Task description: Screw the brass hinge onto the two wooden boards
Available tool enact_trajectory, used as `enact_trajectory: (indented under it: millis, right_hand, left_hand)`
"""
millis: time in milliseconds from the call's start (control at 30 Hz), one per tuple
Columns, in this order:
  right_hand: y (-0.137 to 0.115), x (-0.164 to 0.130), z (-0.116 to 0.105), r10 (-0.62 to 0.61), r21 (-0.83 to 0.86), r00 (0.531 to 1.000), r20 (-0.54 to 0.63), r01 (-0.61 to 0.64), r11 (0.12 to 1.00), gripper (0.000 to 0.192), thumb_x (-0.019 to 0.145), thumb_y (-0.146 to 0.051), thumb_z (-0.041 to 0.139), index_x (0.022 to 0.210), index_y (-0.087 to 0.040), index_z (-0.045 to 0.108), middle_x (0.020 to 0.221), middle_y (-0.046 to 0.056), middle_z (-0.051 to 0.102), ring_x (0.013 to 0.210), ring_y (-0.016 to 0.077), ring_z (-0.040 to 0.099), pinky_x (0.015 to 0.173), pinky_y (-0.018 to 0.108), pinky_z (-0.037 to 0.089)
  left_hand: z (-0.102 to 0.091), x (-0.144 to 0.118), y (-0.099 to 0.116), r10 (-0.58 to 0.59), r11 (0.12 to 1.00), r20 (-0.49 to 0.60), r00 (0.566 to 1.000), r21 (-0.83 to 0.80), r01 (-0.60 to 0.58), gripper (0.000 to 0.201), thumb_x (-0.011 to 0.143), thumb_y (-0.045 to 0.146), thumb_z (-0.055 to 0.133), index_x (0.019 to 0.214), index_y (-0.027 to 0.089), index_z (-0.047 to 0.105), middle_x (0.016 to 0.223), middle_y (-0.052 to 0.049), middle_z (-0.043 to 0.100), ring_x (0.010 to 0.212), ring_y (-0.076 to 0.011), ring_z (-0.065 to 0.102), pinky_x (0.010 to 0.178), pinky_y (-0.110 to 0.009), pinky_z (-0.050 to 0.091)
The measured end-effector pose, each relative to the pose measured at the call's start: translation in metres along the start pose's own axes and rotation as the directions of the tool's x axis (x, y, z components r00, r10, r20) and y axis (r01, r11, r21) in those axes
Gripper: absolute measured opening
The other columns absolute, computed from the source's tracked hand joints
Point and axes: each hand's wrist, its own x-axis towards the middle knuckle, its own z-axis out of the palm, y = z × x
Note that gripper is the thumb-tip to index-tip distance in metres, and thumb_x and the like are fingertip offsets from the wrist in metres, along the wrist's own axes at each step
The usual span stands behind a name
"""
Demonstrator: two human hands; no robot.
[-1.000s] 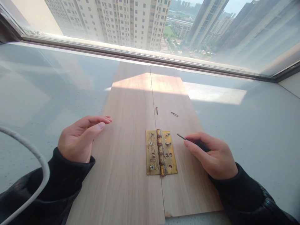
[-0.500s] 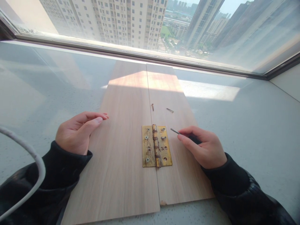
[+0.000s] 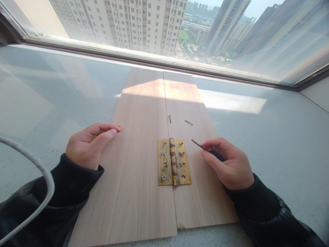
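Right hand [image 3: 231, 166]: our fingers are curled shut around a screwdriver [image 3: 205, 148]; its dark handle sits under the fingers, and its thin metal tip pokes out toward the hinge, just clear of it, touching nothing.

Left hand [image 3: 88, 145]: half open, fingers together and lightly bent; it holds nothing, and lies at the left edge of the left board [image 3: 138, 164], seemingly steadying it.

Hinge [image 3: 174, 162]: brass, worn, lying flat across the seam between the left board and the right board [image 3: 195, 192]; several holes carry screws, at least one on the right leaf looks bare.

Loose screws: one [image 3: 170, 118] just beside the seam, another [image 3: 188, 122] on the right board, both beyond the hinge.

Step in hand, as we judge it: working the hinge screws, tool raised between screws; the next move calls for seating the tip squarely in a screw head.

Beyond: grey sill [image 3: 269, 144]; window [image 3: 164, 31]; white cable [image 3: 31, 164] at our left sleeve.
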Motion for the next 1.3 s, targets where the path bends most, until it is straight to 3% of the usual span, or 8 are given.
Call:
enact_trajectory:
  millis: [100, 433, 733, 833, 1033, 1100, 1167, 1300]
  right_hand:
    - [-0.004, 0.0, -0.001, -0.062, 0.003, 0.998, 0.024, 0.062, 0.998, 0.01, 0.086, -0.031, 0.065, 0.086, -0.025, 0.072, 0.081, 0.003, 0.075, 0.072, 0.0187, 0.069, 0.068, 0.033, 0.056]
    - [-0.001, 0.007, -0.009, -0.322, 0.011, 0.934, 0.156, 0.325, 0.946, 0.009, 0.084, -0.017, 0.067, 0.087, -0.024, 0.072, 0.081, 0.002, 0.074, 0.069, 0.0141, 0.069, 0.062, 0.026, 0.056]
    - [-0.002, 0.01, -0.01, -0.438, -0.019, 0.889, 0.13, 0.444, 0.896, 0.013, 0.084, -0.013, 0.065, 0.086, -0.023, 0.072, 0.08, 0.002, 0.072, 0.068, 0.0118, 0.067, 0.06, 0.022, 0.055]
    - [-0.005, 0.011, -0.013, -0.502, -0.048, 0.851, 0.155, 0.514, 0.857, 0.016, 0.084, -0.009, 0.064, 0.09, -0.022, 0.071, 0.08, 0.002, 0.07, 0.069, 0.0116, 0.065, 0.062, 0.023, 0.054]
    - [-0.02, 0.023, -0.031, -0.596, -0.21, 0.695, 0.402, 0.704, 0.679, 0.015, 0.089, -0.009, 0.058, 0.095, -0.019, 0.066, 0.084, 0.003, 0.066, 0.074, 0.0143, 0.057, 0.061, 0.028, 0.043]
    - [-0.032, 0.035, -0.038, -0.606, -0.275, 0.602, 0.52, 0.79, 0.548, 0.017, 0.091, -0.01, 0.051, 0.091, -0.019, 0.066, 0.077, 0.003, 0.063, 0.073, 0.0164, 0.055, 0.058, 0.03, 0.037]
    - [-0.046, 0.049, -0.042, -0.584, -0.262, 0.471, 0.661, 0.875, 0.408, 0.022, 0.091, -0.008, 0.047, 0.083, -0.019, 0.063, 0.072, 0.002, 0.06, 0.069, 0.0179, 0.051, 0.056, 0.032, 0.032]
    - [-0.07, 0.073, -0.044, -0.539, -0.159, 0.291, 0.791, 0.947, 0.278, 0.027, 0.087, -0.005, 0.046, 0.066, -0.021, 0.049, 0.066, 0.001, 0.052, 0.06, 0.0171, 0.04, 0.053, 0.034, 0.023]
  left_hand:
    - [0.001, -0.001, 0.001, -0.061, 0.989, -0.009, 0.998, -0.139, 0.059, 0.005, 0.067, 0.021, 0.071, 0.07, 0.019, 0.074, 0.082, -0.005, 0.075, 0.091, -0.0255, 0.069, 0.102, -0.046, 0.048]
    - [0.004, -0.003, 0.007, -0.055, 0.987, -0.006, 0.998, -0.153, 0.054, 0.005, 0.068, 0.019, 0.071, 0.066, 0.021, 0.075, 0.077, -0.003, 0.074, 0.086, -0.0246, 0.067, 0.099, -0.048, 0.047]
    - [0.002, -0.002, 0.003, -0.035, 0.993, -0.004, 0.999, -0.109, 0.035, 0.006, 0.068, 0.023, 0.069, 0.068, 0.019, 0.075, 0.077, -0.003, 0.074, 0.085, -0.0233, 0.066, 0.096, -0.045, 0.047]
    - [0.003, -0.002, 0.002, -0.037, 0.993, -0.005, 0.999, -0.116, 0.036, 0.007, 0.069, 0.023, 0.069, 0.068, 0.019, 0.074, 0.077, -0.003, 0.074, 0.084, -0.0227, 0.066, 0.095, -0.044, 0.047]
    - [0.003, -0.003, 0.004, -0.034, 0.992, 0.018, 0.999, -0.12, 0.036, 0.008, 0.073, 0.024, 0.068, 0.068, 0.021, 0.074, 0.075, -0.002, 0.073, 0.085, -0.0222, 0.064, 0.093, -0.041, 0.046]
    - [0.003, -0.003, 0.005, -0.04, 0.993, 0.027, 0.999, -0.109, 0.042, 0.009, 0.073, 0.027, 0.069, 0.067, 0.022, 0.074, 0.074, -0.002, 0.072, 0.085, -0.022, 0.064, 0.091, -0.039, 0.046]
    - [0.003, -0.003, 0.006, -0.054, 0.994, 0.032, 0.998, -0.094, 0.057, 0.009, 0.072, 0.029, 0.069, 0.067, 0.023, 0.073, 0.073, -0.001, 0.072, 0.085, -0.0215, 0.064, 0.09, -0.037, 0.046]
    - [0.003, -0.005, 0.008, -0.056, 0.995, 0.025, 0.998, -0.078, 0.058, 0.01, 0.071, 0.032, 0.068, 0.067, 0.024, 0.072, 0.069, 0.001, 0.069, 0.085, -0.0208, 0.063, 0.087, -0.034, 0.045]
